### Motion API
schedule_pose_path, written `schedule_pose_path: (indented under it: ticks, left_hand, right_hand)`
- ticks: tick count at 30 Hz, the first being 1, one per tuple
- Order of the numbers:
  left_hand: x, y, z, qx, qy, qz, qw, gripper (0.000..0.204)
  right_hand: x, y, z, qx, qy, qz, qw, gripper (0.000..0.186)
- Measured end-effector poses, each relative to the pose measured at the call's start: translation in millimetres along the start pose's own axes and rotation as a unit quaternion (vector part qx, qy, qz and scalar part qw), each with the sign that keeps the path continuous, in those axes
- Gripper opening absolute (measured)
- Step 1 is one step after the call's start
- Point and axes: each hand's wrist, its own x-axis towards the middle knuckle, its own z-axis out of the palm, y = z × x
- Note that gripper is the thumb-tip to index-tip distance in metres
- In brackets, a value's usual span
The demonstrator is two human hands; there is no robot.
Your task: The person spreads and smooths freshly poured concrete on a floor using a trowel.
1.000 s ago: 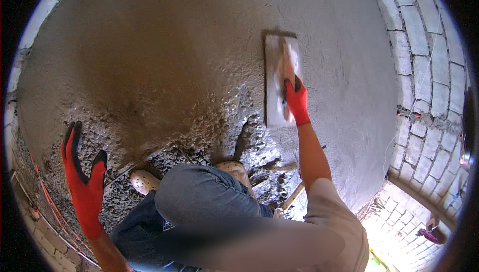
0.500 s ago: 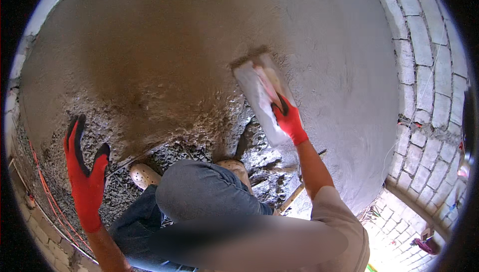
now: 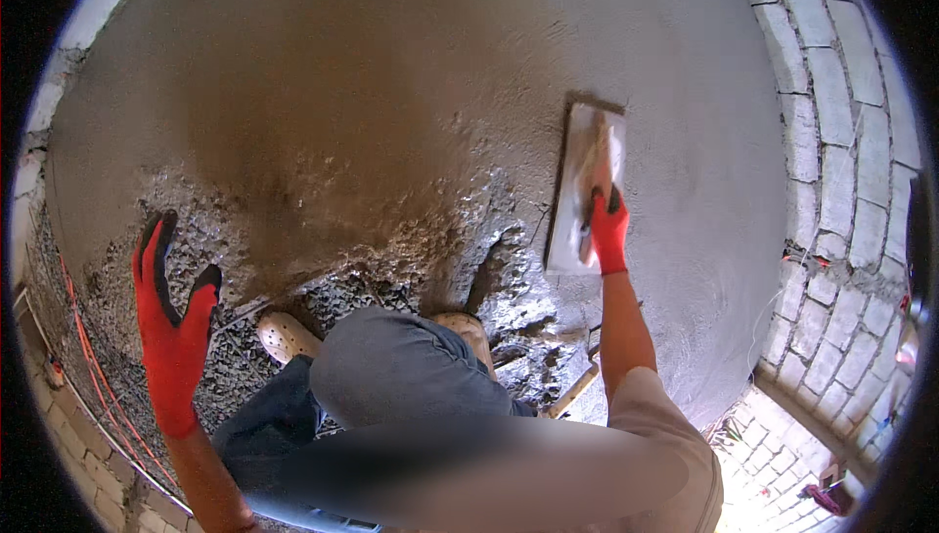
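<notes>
A flat rectangular plastering trowel (image 3: 572,210) lies against the wet grey concrete (image 3: 685,191), its long side pointing away from me. My right hand (image 3: 609,232), in a red glove with black fingers, is closed round its handle. Smooth concrete spreads to the right of the trowel, while rough, pitted concrete (image 3: 509,269) shows to its left. My left hand (image 3: 174,328), gloved the same way, is held up over the coarse wet mix at the left. Its fingers are spread and it holds nothing.
My light clogs (image 3: 290,337) stand in the rough mix by my bent knee (image 3: 401,367). A wooden tool handle (image 3: 573,391) lies right of my leg. Block walls (image 3: 831,93) border the slab; orange cords (image 3: 90,367) run along the left edge.
My right hand has swept the trowel to the right and turned it more nearly straight ahead. My left hand stays spread in about the same place.
</notes>
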Motion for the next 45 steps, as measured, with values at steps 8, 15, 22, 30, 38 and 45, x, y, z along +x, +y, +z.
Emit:
schedule_pose_path:
  ticks: [8, 15, 22, 30, 38, 45]
  left_hand:
    - [3.2, 11.5, 5.9, 0.047, -0.006, 0.021, 0.999, 0.059]
    - [-3.7, 6.7, -1.5, 0.012, 0.009, -0.002, 1.000, 0.061]
    - [6.7, 15.6, 10.6, 0.025, -0.013, 0.040, 0.999, 0.061]
    - [5.8, -8.0, 0.7, 0.009, -0.058, -0.009, 0.998, 0.064]
    - [11.3, -4.0, 13.2, 0.056, -0.094, 0.040, 0.993, 0.063]
    - [4.4, -2.9, 1.4, 0.060, -0.105, -0.015, 0.993, 0.064]
  right_hand:
    - [65.0, -132.4, 77.2, 0.054, -0.222, -0.009, 0.973, 0.037]
    - [18.7, -102.7, 38.7, -0.009, -0.261, -0.030, 0.965, 0.039]
    - [51.0, -107.0, 65.5, 0.054, -0.234, -0.076, 0.968, 0.042]
    - [-1.8, -18.5, 1.4, -0.015, -0.283, -0.064, 0.957, 0.049]
    - [36.3, -58.0, 30.7, 0.037, -0.205, 0.046, 0.977, 0.044]
    - [-43.0, -73.3, 11.3, 0.005, -0.310, 0.040, 0.950, 0.049]
